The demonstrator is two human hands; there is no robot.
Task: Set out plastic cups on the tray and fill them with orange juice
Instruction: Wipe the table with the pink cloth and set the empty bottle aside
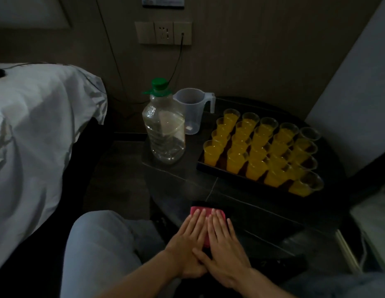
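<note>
Head view, dim light. Left to right on the table point(241, 201): bottle point(163, 130), green cap on, clear liquid inside; just behind it to the right, the jug point(190, 112), which looks empty; then the tray point(230, 176) on the right half, packed with cups point(258, 151) in close rows.

Nearly all the cups show orange juice. The far-right cup point(309, 134) looks clear, and I cannot tell how full its neighbours in that column are.

Judgement: setting out is done and filling is close to done. The step in hand looks like wiping or pausing at the near edge.

To do this well:
- Keep the cloth point(197, 210) flat under both palms.
- Wipe along the near edge only.
- Stay well apart from the tray, since a nudge would slop the full cups.
- Check the right column before calling the task finished.

Grip:
- Left hand point(187, 244) is flat, fingers straight and together. It lies on the left part of the cloth, palm down, holding nothing.
- Right hand point(226, 250) is flat as well, fingers straight, on the right part of the cloth. Its inner edge lies over the left thumb.
- Neither hand curls round anything; both are released and only press down on the cloth.
</note>
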